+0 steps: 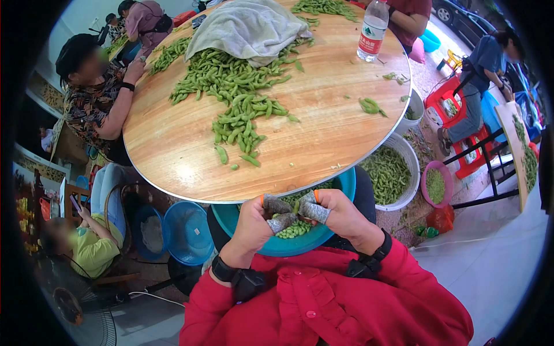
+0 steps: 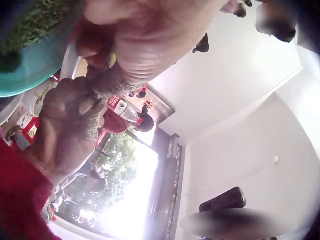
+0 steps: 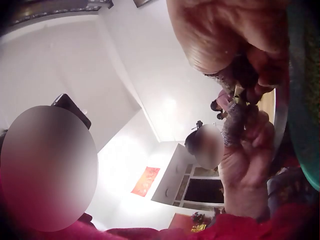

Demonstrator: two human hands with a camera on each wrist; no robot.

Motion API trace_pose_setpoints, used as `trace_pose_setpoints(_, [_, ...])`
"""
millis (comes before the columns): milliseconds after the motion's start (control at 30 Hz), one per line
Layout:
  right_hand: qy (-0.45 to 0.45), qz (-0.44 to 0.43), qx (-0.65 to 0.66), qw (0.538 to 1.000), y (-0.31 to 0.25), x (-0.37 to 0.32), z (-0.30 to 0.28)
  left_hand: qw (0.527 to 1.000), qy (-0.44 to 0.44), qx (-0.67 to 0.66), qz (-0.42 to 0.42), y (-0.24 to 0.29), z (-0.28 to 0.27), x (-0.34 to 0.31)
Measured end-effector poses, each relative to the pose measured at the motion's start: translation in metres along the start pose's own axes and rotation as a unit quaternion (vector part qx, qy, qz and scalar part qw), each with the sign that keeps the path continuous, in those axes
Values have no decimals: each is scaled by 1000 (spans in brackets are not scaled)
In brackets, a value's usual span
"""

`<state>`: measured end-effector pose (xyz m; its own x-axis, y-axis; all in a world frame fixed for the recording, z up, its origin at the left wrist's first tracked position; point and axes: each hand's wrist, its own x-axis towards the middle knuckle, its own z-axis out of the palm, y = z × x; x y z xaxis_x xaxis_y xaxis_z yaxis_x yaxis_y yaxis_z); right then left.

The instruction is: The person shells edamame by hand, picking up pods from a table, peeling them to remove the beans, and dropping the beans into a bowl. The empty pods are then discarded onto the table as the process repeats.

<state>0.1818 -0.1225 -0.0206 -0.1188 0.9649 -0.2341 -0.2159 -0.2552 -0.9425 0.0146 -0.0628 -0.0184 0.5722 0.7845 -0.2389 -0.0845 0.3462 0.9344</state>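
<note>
Above a teal basin (image 1: pixel 277 248) on the person's lap, both hands meet fingertip to fingertip. The left hand (image 1: pixel 257 222) and the right hand (image 1: pixel 341 214) have grey tape (image 1: pixel 283 222) wrapped round thumbs and fingers, with orange bits at some edges. Between them they pinch a green soybean pod (image 1: pixel 296 206), mostly hidden by the fingers; a pale piece of the pod (image 3: pixel 238 93) shows between the taped tips in the right wrist view. Shelled green soybeans (image 1: pixel 294 230) lie in the basin under the hands.
The round wooden table (image 1: pixel 323 132) ahead bears a heap of pods (image 1: pixel 242 109), a grey cloth (image 1: pixel 245 32) and a water bottle (image 1: pixel 373 32). At right stand a white basket of pods (image 1: pixel 411 184) and a pink basin (image 1: pixel 426 193). Blue basins (image 1: pixel 187 230) are at left; people sit around.
</note>
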Motion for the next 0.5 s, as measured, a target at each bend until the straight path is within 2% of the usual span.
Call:
trace_pose_setpoints(200, [8,-26,-26,999,8,4,1,997,-13,-50,-57,-4,-3,1])
trace_pose_setpoints(300, [35,-16,-9,999,20,9,1,999,-1,31,-24,-7,-3,2])
trace_pose_setpoints(333, [48,-8,3,999,21,11,0,986,6,165,35,-5,0,0])
trace_pose_setpoints(367, [54,-23,8,998,19,12,-1,951,14,295,94,1,5,-3])
trace_pose_setpoints(433, [69,-42,-25,996,26,15,-2,835,15,500,230,0,5,-4])
trace_pose_setpoints(500, [73,-59,-13,995,21,15,0,780,18,550,299,-3,2,0])
